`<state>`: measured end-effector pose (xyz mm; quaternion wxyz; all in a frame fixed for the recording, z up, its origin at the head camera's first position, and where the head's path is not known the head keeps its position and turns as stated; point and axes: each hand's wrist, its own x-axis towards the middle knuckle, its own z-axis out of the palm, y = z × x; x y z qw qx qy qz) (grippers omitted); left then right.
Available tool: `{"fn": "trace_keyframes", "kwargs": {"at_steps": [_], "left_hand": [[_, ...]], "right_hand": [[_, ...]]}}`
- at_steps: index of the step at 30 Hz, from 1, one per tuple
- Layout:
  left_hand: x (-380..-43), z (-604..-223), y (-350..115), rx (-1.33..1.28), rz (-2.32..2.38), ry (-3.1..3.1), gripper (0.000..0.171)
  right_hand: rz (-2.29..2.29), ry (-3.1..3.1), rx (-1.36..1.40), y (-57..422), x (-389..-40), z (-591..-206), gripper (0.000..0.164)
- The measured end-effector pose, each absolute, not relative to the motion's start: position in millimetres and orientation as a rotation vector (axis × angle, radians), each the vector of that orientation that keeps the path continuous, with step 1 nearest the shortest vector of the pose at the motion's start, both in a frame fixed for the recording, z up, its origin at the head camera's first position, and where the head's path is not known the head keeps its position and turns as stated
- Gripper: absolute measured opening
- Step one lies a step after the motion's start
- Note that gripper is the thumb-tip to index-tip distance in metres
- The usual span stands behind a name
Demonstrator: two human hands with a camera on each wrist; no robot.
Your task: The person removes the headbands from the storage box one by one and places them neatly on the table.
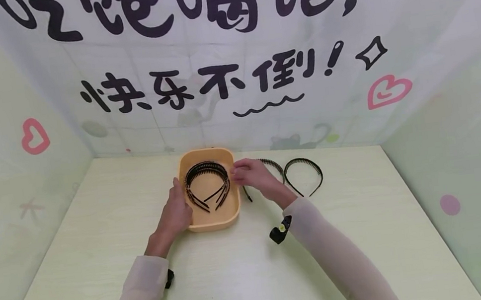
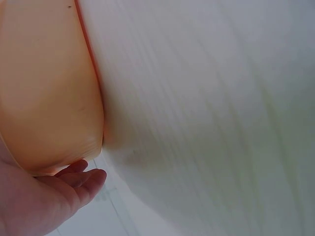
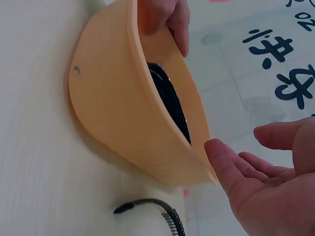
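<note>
A peach-coloured plastic bin (image 1: 215, 226) stands at the back of the table, with several black toothed headbands (image 1: 204, 166) lying stacked inside. My left hand (image 1: 174, 213) grips the bin's left side, thumb over the rim and fingers along the outer wall. At the opposite rim is my right hand (image 1: 256, 174); in the right wrist view its thumb and fingers are spread with nothing between them, and a fingertip (image 3: 214, 146) is right at the rim. A black headband (image 1: 276, 166) lies on the table beside the bin, partly hidden by the right hand.
Another black headband (image 1: 317, 166) lies farther right on the table. Behind the table hangs a printed cloth (image 1: 219, 122) with dark lettering, and similar cloth encloses both sides. The pale wooden tabletop (image 1: 238, 280) stretches in front of the bin.
</note>
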<state>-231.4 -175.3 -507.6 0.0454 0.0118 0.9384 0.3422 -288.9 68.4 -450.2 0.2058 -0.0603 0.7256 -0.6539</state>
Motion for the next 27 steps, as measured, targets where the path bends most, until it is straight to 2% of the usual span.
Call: {"fn": "trace_keyframes", "kwargs": {"at_steps": [9, 17, 27], "left_hand": [[-231.2, -507.1, -175.6, 0.044, 1.060, 2.874, 0.077], [-229.7, -506.6, -174.7, 0.039, 1.072, 2.867, 0.078], [-229.7, -505.1, -174.3, 0.049, 1.048, 2.881, 0.077]], "right_hand": [[-1.440, 2.388, -0.318, 26.9, -274.0, -456.8, 0.052], [-1.354, 2.430, -0.171, 9.8, -270.9, -457.8, 0.063], [-1.429, 2.570, -0.129, 7.1, -277.0, -456.9, 0.045]]}}
